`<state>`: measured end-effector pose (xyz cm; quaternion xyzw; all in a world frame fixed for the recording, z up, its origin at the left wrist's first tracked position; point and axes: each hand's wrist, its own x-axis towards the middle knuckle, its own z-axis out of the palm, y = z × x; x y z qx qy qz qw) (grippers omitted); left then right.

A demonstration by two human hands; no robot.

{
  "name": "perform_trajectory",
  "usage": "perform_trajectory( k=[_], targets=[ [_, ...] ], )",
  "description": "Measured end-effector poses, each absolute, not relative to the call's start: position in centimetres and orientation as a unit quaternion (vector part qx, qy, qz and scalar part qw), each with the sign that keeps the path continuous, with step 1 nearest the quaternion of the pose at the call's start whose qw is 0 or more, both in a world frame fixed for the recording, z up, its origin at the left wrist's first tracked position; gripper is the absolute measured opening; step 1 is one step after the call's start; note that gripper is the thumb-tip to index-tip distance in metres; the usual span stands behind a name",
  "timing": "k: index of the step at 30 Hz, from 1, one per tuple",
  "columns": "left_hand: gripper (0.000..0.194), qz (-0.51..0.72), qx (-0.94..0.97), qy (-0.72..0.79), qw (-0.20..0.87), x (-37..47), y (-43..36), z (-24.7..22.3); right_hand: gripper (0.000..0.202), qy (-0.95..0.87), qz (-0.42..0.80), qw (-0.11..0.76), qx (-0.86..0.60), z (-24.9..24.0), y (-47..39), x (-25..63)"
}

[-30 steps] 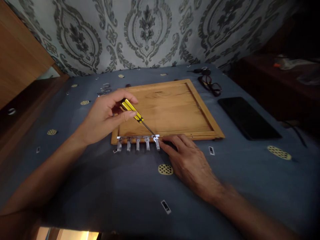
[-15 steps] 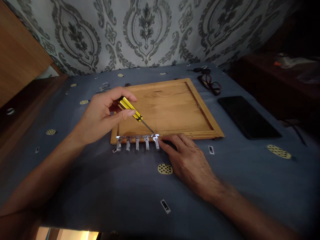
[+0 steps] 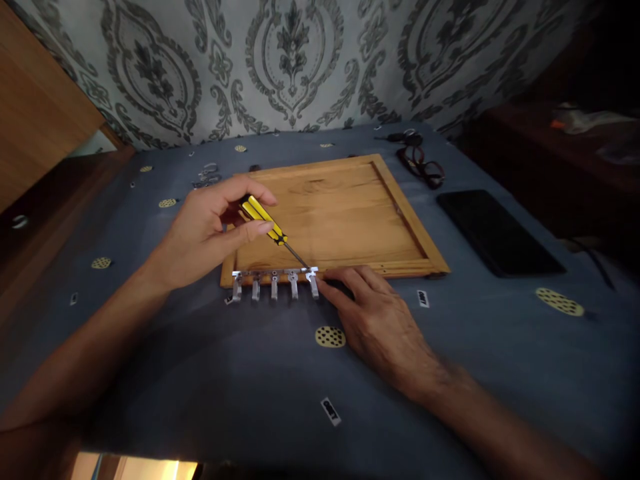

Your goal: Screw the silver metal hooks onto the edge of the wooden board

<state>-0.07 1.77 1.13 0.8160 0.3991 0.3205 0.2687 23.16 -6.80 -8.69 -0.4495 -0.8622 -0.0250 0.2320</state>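
My left hand is closed on the yellow and black handle of a screwdriver. The screwdriver slants down to the right, its tip at the right end of a metal hook rail. That rail, with several silver hooks, lies along the near edge of a framed wooden board. My right hand rests at the near edge of the board, fingers curled beside the rail's right end. Whether it grips the rail or the board's edge, or something small, is hidden under the fingers.
Behind the board's right corner lie eyeglasses and a dark item with keys. A black phone or tablet lies to the right. Small metal pieces are at the back left. Patterned cloth hangs behind the blue sheet.
Almost nothing differs. The view has shifted very slightly, and both hands, the screwdriver and the rail keep nearly the same places.
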Motion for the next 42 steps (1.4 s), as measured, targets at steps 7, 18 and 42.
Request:
perform_trajectory(
  k=[7, 18, 42],
  targets=[
    [0.025, 0.332, 0.837, 0.359, 0.245, -0.2, 2.1, 0.8, 0.042, -0.865, -0.027, 0.234, -0.444, -8.7, -6.7, 23.2],
    [0.016, 0.378, 0.835, 0.339, 0.211, 1.2, 0.9, 0.5, 0.040, -0.863, -0.021, 0.234, -0.446, -8.5, -6.7, 23.2],
    [0.019, 0.425, 0.837, 0.291, 0.183, 4.7, 0.6, 1.1, 0.039, -0.863, -0.031, 0.240, -0.444, -8.7, -6.8, 23.2]
  ],
)
